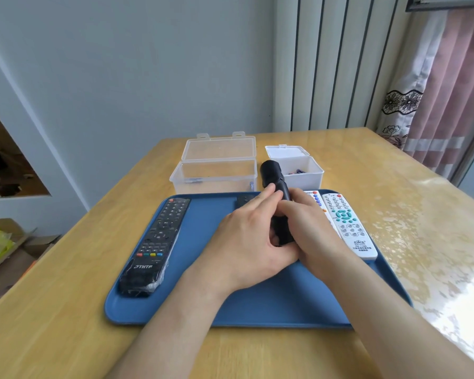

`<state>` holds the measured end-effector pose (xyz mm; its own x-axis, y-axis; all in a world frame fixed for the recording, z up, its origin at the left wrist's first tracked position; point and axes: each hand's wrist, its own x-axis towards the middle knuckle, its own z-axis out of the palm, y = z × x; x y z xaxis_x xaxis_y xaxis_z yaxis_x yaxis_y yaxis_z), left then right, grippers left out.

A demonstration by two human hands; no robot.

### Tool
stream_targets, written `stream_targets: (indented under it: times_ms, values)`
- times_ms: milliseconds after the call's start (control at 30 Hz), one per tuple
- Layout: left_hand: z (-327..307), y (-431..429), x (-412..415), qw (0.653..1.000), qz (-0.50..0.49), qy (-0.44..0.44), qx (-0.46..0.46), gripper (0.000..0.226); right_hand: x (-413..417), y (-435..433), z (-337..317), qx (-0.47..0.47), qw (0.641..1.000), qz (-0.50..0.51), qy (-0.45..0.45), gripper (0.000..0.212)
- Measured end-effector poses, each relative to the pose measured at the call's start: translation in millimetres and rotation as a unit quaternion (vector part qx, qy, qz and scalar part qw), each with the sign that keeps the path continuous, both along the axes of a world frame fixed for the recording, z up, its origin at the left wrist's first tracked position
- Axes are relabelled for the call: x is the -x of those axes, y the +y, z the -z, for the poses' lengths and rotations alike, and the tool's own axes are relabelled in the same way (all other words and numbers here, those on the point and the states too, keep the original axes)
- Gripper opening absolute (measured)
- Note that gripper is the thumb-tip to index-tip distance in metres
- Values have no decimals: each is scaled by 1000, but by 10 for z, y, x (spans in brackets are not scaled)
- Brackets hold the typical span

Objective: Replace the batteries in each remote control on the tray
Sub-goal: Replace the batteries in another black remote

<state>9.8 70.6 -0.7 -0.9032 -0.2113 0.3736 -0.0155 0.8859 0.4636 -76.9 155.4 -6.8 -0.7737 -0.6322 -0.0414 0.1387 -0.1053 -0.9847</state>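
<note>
On the blue tray (257,305), a long black remote (156,242) lies at 9 o'clock and a white remote (349,225) at 3 o'clock; above its centre, left hand (246,242) and right hand (309,225) both grip a small black remote (271,173) pointing to 12

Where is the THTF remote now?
In the head view, the THTF remote lies along the left side of the blue tray, apart from the left hand and right hand gripping another black remote.
</note>
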Motion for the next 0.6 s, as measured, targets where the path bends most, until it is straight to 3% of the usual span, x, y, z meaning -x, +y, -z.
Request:
stream_targets:
  times_ms: [133, 333, 600]
  values:
    - [0, -34, 17, 999, -16, 27, -14, 87, 2, -8, 3, -19, 996, -10, 83, 17]
    - [32, -221, 6, 992, -31, 35, -119, 132, -57, 12, -58, -50, 978, -64, 192, 20]
    - [-57, -223, -47, 996, -52, -36, -65, 137, -60, 42, -63, -83, 965, -101, 228, 21]
